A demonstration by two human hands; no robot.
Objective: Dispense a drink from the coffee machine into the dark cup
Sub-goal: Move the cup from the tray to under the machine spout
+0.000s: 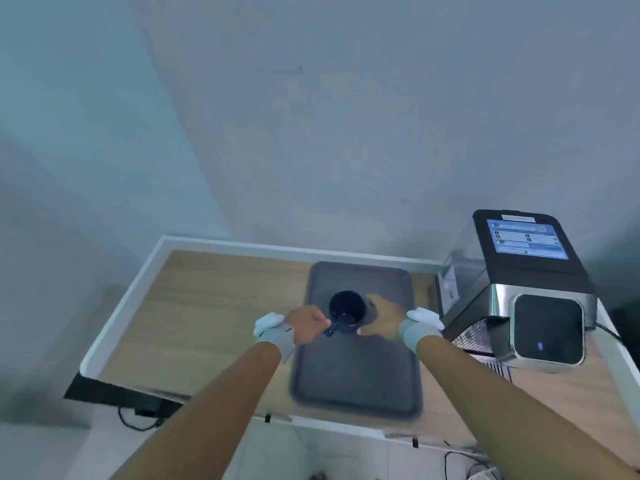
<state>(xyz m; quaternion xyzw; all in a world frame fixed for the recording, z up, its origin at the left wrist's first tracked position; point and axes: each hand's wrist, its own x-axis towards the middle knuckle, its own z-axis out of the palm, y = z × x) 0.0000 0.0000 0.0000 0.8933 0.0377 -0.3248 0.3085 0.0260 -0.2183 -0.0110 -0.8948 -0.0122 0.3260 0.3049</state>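
Observation:
The dark cup (347,306) stands upright on a dark grey tray (356,368) in the middle of the table, its handle pointing toward me. My left hand (306,323) is closed on that handle. My right hand (382,317) wraps the cup's right side. Both wrists wear grey bands with white pads. The coffee machine (519,292), black and steel with a lit blue screen on top, stands at the table's right, about a hand's width from the cup. Its drip grate (472,336) shows below the front.
The wooden table (207,306) has a raised white rim and sits against a pale wall. Black cables hang below its front edge at the left (138,415) and right. A cord leaves the machine's right side.

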